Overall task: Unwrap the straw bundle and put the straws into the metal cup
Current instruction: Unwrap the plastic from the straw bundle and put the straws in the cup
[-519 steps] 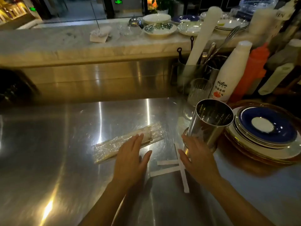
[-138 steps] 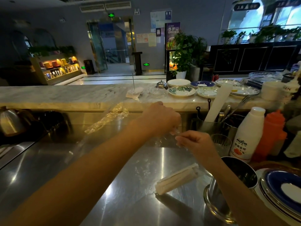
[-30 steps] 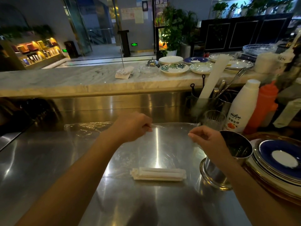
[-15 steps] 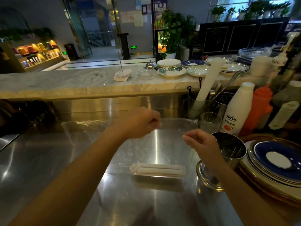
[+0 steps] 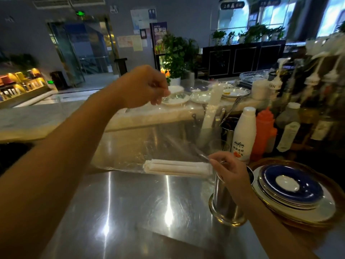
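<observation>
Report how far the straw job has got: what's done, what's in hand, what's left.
Done: the clear plastic wrap is opened out into a sheet, and the white paper-sleeved straws lie exposed on it. In hand: the left hand pinches the sheet up high, the right hand holds its lower corner. Left: none of these straws is in the tall metal cup yet, so all must go in.

Grey wall [image 5: 186, 14], glass doors [image 5: 74, 53], perhaps windows [image 5: 276, 14]
</observation>
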